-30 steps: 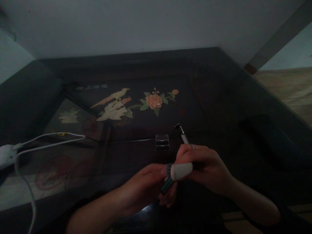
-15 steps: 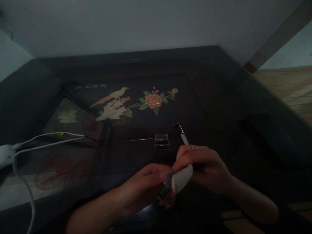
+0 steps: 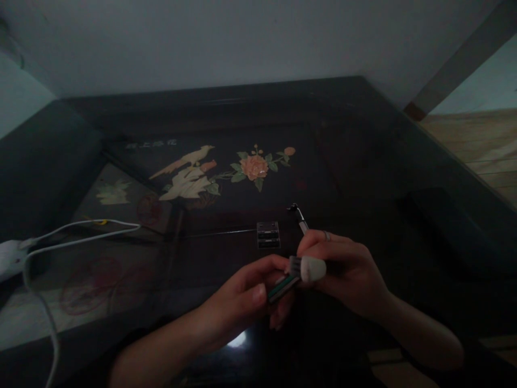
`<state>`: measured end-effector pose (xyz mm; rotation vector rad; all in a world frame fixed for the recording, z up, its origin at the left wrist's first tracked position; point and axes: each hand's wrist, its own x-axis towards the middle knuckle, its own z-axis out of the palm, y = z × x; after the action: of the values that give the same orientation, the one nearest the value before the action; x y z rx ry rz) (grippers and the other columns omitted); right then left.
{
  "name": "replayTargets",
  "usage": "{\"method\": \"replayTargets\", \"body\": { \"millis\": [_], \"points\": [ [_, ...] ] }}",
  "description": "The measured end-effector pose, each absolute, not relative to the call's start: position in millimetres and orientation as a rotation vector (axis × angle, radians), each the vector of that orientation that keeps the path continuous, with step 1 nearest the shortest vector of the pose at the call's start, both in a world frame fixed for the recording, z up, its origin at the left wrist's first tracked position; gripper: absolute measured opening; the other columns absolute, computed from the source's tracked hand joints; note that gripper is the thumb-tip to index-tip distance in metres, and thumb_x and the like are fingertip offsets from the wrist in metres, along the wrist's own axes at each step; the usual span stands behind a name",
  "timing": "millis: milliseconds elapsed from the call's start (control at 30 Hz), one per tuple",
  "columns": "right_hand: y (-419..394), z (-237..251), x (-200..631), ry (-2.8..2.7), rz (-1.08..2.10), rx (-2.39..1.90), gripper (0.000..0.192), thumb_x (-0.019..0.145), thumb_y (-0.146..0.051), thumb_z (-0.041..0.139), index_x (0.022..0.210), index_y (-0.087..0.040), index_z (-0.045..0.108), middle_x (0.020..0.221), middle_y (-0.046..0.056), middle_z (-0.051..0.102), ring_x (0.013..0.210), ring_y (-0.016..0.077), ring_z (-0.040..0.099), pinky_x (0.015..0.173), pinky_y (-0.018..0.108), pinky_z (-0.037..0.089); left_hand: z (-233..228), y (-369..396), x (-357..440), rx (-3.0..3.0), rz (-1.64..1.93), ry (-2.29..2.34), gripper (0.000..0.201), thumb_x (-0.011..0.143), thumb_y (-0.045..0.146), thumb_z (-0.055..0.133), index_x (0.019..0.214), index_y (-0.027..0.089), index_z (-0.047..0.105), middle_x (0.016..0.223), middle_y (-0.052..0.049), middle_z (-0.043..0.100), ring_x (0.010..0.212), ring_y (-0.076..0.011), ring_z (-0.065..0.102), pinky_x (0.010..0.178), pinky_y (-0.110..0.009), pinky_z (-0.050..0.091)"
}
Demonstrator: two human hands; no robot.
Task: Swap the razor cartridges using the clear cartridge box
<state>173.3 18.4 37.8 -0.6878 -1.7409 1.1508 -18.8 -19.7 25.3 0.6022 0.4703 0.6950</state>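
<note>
My left hand pinches a small razor cartridge with a green strip, between thumb and fingers. My right hand grips a small white brush, its fingers closed around the handle. Grey bristles on the brush are at the cartridge's upper edge; whether they touch it I cannot tell. Just beyond my right hand, a silver razor handle with a dark forked tip lies on the table, partly hidden by the fingers. A small clear case with dark pieces inside lies in front of my left hand.
The dark glossy table bears an inlaid bird and flower picture. A white plug with a white cable lies at the left. A dark oblong object rests at the right. A wall stands behind. The light is dim.
The brush has turned more level, its bristles now pointing left and slightly higher. My left thumb has moved left off the bristles, showing more of the green-striped cartridge. My right hand has shifted slightly.
</note>
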Motion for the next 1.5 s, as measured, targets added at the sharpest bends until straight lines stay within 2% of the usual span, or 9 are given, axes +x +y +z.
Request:
{"method": "replayTargets", "body": {
  "millis": [300, 533, 733, 833, 967, 1067, 1167, 1367, 1500],
  "points": [
    [17.5, 39.0, 173.7, -1.725, 1.14, -0.684, 0.015, 0.085, -0.026, 0.07, 0.073, -0.017, 0.071, 0.07, 0.001, 0.063, 0.059, 0.0104, 0.055, 0.051, 0.021, 0.044, 28.1, -20.4, -17.8, 0.622, 0.717, 0.521, 0.053, 0.072, 0.054, 0.076, 0.107, 0.016, 0.062, 0.066, 0.003, 0.051, 0.055, -0.0085, 0.04, 0.055, -0.022, 0.032],
    [15.9, 33.7, 174.0, -1.739, 1.127, -0.669, 0.005, 0.083, -0.022, 0.072, 0.087, -0.018, 0.074, 0.074, 0.002, 0.063, 0.06, 0.0106, 0.058, 0.052, 0.02, 0.047, 29.8, -19.2, -16.3, 0.557, 0.728, 0.505, 0.047, 0.069, 0.05, 0.08, 0.096, 0.015, 0.068, 0.061, 0.004, 0.048, 0.055, -0.0083, 0.038, 0.056, -0.022, 0.031],
    [15.2, 33.4, 174.3, -1.765, 1.098, -0.693, 0.019, 0.083, -0.013, 0.07, 0.099, -0.022, 0.075, 0.079, 0.002, 0.067, 0.065, 0.0113, 0.062, 0.056, 0.02, 0.049, 30.8, -17.5, -17.5, 0.515, 0.767, 0.519, 0.042, 0.067, 0.044, 0.083, 0.096, 0.016, 0.071, 0.062, 0.004, 0.049, 0.055, -0.008, 0.036, 0.056, -0.022, 0.031],
    [14.6, 34.8, 175.0, -1.816, 1.041, -0.69, 0.019, 0.086, -0.014, 0.067, 0.102, -0.021, 0.075, 0.08, 0.001, 0.067, 0.067, 0.0107, 0.062, 0.058, 0.02, 0.05, 27.2, -18.1, -19.0, 0.498, 0.78, 0.497, 0.042, 0.068, 0.042, 0.082, 0.1, 0.017, 0.072, 0.064, 0.003, 0.051, 0.055, -0.0082, 0.037, 0.056, -0.021, 0.032],
    [12.7, 34.5, 176.9, -1.929, 0.9, -0.703, 0.026, 0.089, -0.014, 0.062, 0.111, -0.023, 0.072, 0.082, 0.001, 0.064, 0.069, 0.0103, 0.062, 0.059, 0.019, 0.051, 22.0, -18.9, -20.5, 0.478, 0.761, 0.514, 0.04, 0.071, 0.042, 0.08, 0.099, 0.015, 0.072, 0.068, 0.001, 0.054, 0.059, -0.0088, 0.044, 0.058, -0.021, 0.035],
    [10.8, 33.2, 178.2, -2.008, 0.744, -0.697, 0.032, 0.09, -0.012, 0.06, 0.118, -0.025, 0.068, 0.084, 0.002, 0.063, 0.069, 0.0108, 0.062, 0.06, 0.02, 0.051, 21.6, -18.1, -21.1, 0.482, 0.749, 0.497, 0.046, 0.069, 0.045, 0.082, 0.102, 0.014, 0.072, 0.074, 0.0, 0.059, 0.065, -0.0096, 0.05, 0.06, -0.019, 0.037],
    [9.1, 32.6, 178.7, -2.026, 0.719, -0.703, 0.035, 0.09, -0.014, 0.06, 0.122, -0.027, 0.066, 0.085, 0.002, 0.064, 0.069, 0.0125, 0.062, 0.06, 0.022, 0.052, 21.7, -16.7, -21.3, 0.503, 0.751, 0.518, 0.046, 0.066, 0.044, 0.084, 0.101, 0.016, 0.071, 0.082, -0.002, 0.063, 0.069, -0.0102, 0.053, 0.06, -0.019, 0.038],
    [7.3, 33.0, 177.5, -1.992, 0.749, -0.679, 0.024, 0.089, -0.015, 0.063, 0.111, -0.023, 0.07, 0.084, 0.002, 0.066, 0.068, 0.011, 0.064, 0.06, 0.02, 0.052, 19.4, -11.7, -20.0, 0.578, 0.75, 0.543, 0.044, 0.06, 0.038, 0.088, 0.094, 0.018, 0.069, 0.081, -0.001, 0.063, 0.071, -0.012, 0.054, 0.068, -0.022, 0.04],
    [8.1, 34.6, 176.5, -1.99, 0.785, -0.647, 0.017, 0.09, -0.015, 0.062, 0.103, -0.021, 0.071, 0.081, 0.002, 0.066, 0.066, 0.0101, 0.063, 0.06, 0.019, 0.052, 20.4, -9.1, -18.9, 0.625, 0.736, 0.535, 0.043, 0.06, 0.035, 0.088, 0.093, 0.017, 0.069, 0.078, 0.001, 0.061, 0.066, -0.0104, 0.052, 0.065, -0.021, 0.04]
  ]
}}
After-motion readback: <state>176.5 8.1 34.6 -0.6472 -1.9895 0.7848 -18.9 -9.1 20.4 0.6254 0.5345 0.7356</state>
